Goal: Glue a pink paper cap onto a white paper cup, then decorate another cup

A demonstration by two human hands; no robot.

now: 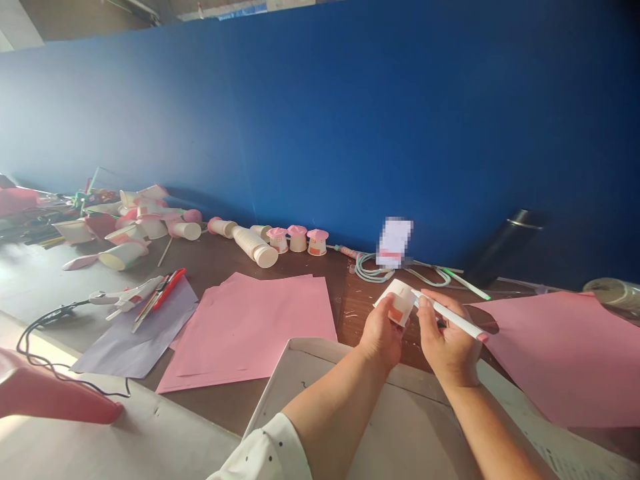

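My left hand (381, 333) is wrapped round a small white paper cup (399, 298) with an orange-red patch on its side, held on its side above the table. My right hand (447, 340) grips a white pen (453, 317), whose tip touches the cup's wall. Both hands hover over the far edge of a shallow white cardboard box lid (305, 373).
Pink paper sheets (255, 330) lie to the left and another sheet (560, 353) to the right. A glue gun (125, 297), scissors (160, 297) and grey paper sit further left. Paper cups (253, 245), three small pink-topped cup houses (298, 239), cables and a dark flask (505, 247) line the blue wall.
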